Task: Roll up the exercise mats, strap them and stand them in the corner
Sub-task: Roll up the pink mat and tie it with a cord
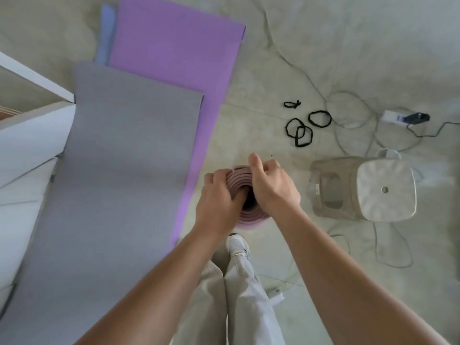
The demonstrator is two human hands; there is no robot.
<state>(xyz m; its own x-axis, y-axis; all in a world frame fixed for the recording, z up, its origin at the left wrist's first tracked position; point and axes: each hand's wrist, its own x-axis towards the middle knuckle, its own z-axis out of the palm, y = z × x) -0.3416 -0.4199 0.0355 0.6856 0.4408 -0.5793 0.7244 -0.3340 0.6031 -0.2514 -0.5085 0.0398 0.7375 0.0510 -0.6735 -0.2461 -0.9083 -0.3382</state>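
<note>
A rolled pink mat [239, 179] stands on end on the floor right in front of me, its spiral top facing the camera. My left hand [217, 195] grips its top rim from the left, with the thumb dipping into the hollow core. My right hand [271, 184] grips the rim from the right, fingers curled over the far edge. To the left, a grey mat [119, 170] lies flat, overlapping a purple mat [174, 51]; a blue mat [107, 33] peeks out beneath. Several black strap loops [302, 128] lie on the floor beyond the roll.
A pale plastic stool [366, 190] lies tipped on its side at the right. White cables [348, 120] and a power adapter [405, 118] sprawl around it. A white shelf unit [32, 115] stands at the left edge. My shoe [237, 245] is just below the roll.
</note>
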